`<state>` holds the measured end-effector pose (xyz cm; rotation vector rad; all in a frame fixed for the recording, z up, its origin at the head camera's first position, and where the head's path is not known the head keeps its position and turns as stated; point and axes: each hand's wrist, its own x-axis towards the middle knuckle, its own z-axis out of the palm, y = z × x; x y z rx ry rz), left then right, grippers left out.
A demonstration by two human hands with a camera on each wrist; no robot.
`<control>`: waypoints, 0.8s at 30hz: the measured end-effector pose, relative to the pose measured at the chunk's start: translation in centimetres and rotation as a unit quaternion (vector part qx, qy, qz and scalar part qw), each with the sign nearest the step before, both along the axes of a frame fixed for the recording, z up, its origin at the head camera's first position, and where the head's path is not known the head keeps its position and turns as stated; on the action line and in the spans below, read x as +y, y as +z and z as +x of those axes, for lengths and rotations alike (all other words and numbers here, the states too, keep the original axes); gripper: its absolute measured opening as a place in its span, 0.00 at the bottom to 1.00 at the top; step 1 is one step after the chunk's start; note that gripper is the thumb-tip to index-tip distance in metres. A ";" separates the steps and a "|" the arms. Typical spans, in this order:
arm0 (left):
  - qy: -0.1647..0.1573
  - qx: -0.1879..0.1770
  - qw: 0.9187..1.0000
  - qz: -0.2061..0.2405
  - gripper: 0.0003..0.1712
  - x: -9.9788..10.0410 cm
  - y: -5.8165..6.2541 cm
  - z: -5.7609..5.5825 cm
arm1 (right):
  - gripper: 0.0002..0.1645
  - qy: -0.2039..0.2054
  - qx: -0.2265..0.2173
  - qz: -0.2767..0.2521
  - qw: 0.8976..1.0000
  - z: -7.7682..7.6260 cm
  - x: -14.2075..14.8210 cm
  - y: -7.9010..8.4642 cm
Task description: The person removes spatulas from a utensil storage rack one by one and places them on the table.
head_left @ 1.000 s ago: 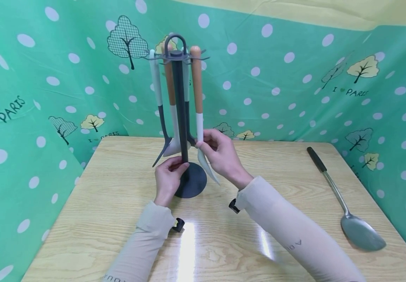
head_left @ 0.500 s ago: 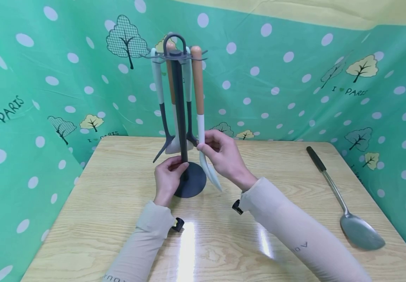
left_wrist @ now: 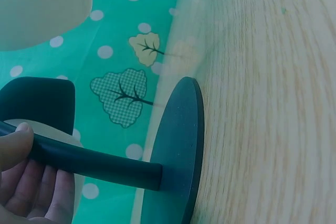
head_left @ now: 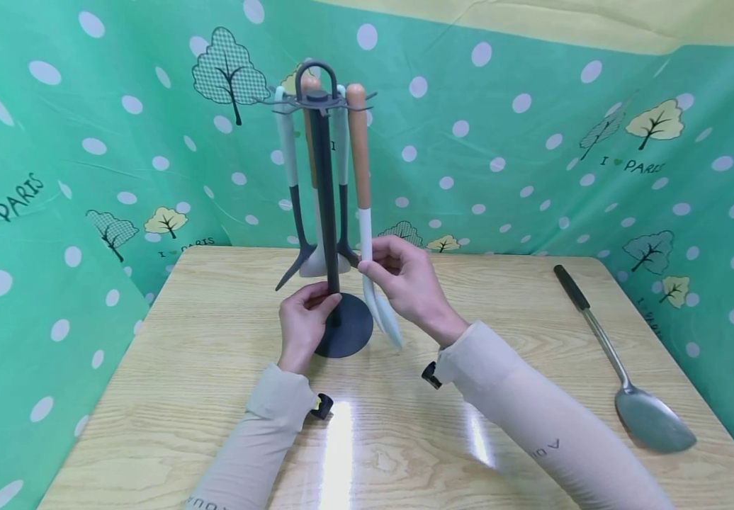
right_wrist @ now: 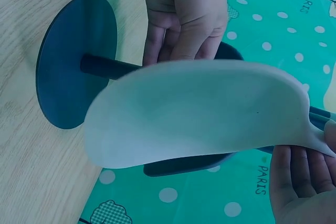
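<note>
A black utensil stand (head_left: 322, 177) stands upright on its round base. Low on its post, my left hand (head_left: 303, 315) grips the black tube between thumb and fingers; the left wrist view shows this hand (left_wrist: 31, 187) too. My right hand (head_left: 408, 283) pinches the white neck of a spatula (head_left: 358, 163) with a brown handle. The handle's top overlaps the right side of the hook ring, and the broad, slightly hollow white head (right_wrist: 199, 114) hangs below my fingers. A pale-handled black utensil (head_left: 287, 149) and two more utensils hang on the stand's other hooks.
A metal wok turner (head_left: 654, 421) with a black grip lies on the wooden table (head_left: 182, 368) at the right. Green dotted cloth (head_left: 501, 142) hangs behind the table and along both sides.
My right hand has shifted slightly right and down, and the spatula's head has turned and swung right with it. The hanging utensils have settled a little. My left hand stays put.
</note>
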<state>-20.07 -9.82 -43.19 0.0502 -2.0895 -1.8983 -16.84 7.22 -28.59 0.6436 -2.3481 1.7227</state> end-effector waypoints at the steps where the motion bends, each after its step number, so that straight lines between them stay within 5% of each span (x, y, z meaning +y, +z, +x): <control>1: 0.000 0.001 1.000 0.001 0.11 0.0 0.0 0.0 | 0.10 0.000 0.000 -0.001 1.000 0.0 0.0 0.0; 16: -0.003 -0.017 1.000 0.006 0.13 0.1 0.3 0.0 | 0.10 -0.012 -0.003 -0.002 1.000 0.1 0.0 0.1; 24: -0.010 -0.019 1.000 -0.013 0.13 0.5 3.6 2.0 | 0.10 -0.021 -0.011 -0.005 1.000 -0.2 0.0 0.1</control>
